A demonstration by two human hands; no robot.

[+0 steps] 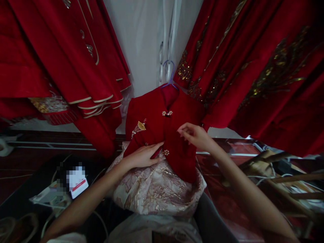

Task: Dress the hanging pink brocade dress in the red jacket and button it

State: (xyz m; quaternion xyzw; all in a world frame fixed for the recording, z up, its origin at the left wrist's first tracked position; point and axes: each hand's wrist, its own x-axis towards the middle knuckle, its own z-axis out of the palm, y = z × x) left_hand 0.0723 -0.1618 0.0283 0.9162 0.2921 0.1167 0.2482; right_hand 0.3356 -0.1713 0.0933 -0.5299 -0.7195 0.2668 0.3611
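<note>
A small red jacket (154, 114) hangs on a blue hanger (169, 72) in front of me, with pearl buttons and a gold fan brooch (139, 127). My left hand (143, 156) lies on its lower left front, fingers stretched toward a pearl button (165, 152). My right hand (194, 134) pinches the right front edge of the jacket near the middle. The jacket's hem rests on a pink and gold brocade bundle (154, 189).
Red embroidered garments (253, 67) hang at left and right, with a white wall (144, 40) between them. A dark red floor lies below. A device with a white label (76, 184) sits at lower left. Wooden sticks and cables (286, 175) lie at right.
</note>
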